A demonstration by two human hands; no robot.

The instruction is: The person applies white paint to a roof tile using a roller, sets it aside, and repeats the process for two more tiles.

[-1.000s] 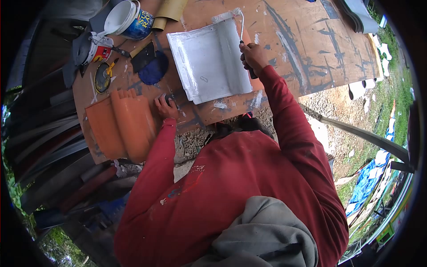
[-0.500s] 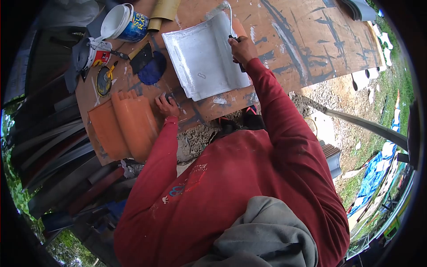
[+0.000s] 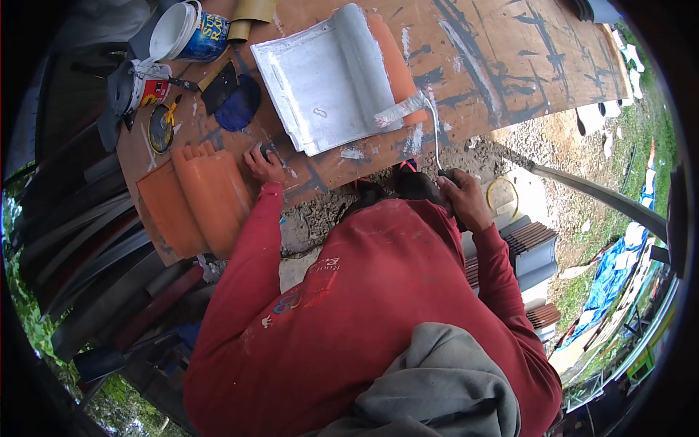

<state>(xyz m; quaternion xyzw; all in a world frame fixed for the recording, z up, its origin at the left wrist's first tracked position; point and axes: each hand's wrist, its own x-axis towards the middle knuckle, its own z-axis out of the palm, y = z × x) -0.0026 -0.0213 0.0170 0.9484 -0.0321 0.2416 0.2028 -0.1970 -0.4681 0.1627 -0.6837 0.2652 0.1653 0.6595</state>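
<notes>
Head view: the right hand [image 3: 464, 197], near the middle of the frame and right of centre, is closed around the handle of a paint roller [image 3: 400, 111]. The roller's head lies across the lower right edge of a white-painted tile [image 3: 320, 80], which sits at upper centre, above and left of that hand, with an orange strip along its right side. The left hand [image 3: 263, 164], left of centre, rests at the table's near edge, fingers curled by a small dark thing; whether it grips this, I cannot tell. Orange tiles [image 3: 193, 200] lie just beside it. The brown table [image 3: 568, 80] is streaked grey and white; a bucket [image 3: 207, 36] stands at upper left. Gravelly ground [image 3: 564, 164] shows at right.
</notes>
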